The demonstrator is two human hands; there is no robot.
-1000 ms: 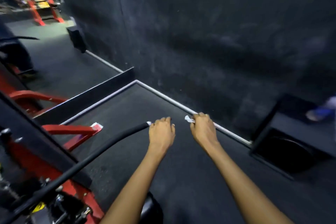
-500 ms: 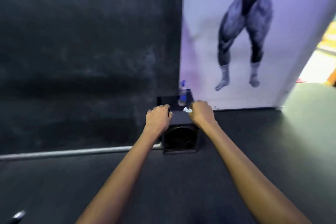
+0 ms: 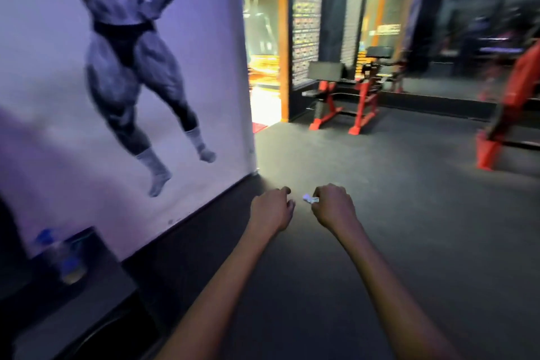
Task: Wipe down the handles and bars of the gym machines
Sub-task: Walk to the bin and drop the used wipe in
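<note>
Low at frame centre, a small white cloth [image 3: 310, 199], pinched in the curled fingers of the right hand [image 3: 331, 205], a scrap poking out toward the left hand [image 3: 271, 209]. Left hand just beside it, fingers loosely curled, holding nothing, not touching the right. Both forearms stretched out over dark floor [image 3: 409, 213]. Upper right, well apart: red gym machines [image 3: 342, 96] with black pads. Left: wall poster [image 3: 140, 73] of a muscular figure. Lower left: blurred bottle [image 3: 62, 257] on a black box [image 3: 87, 310].
</note>
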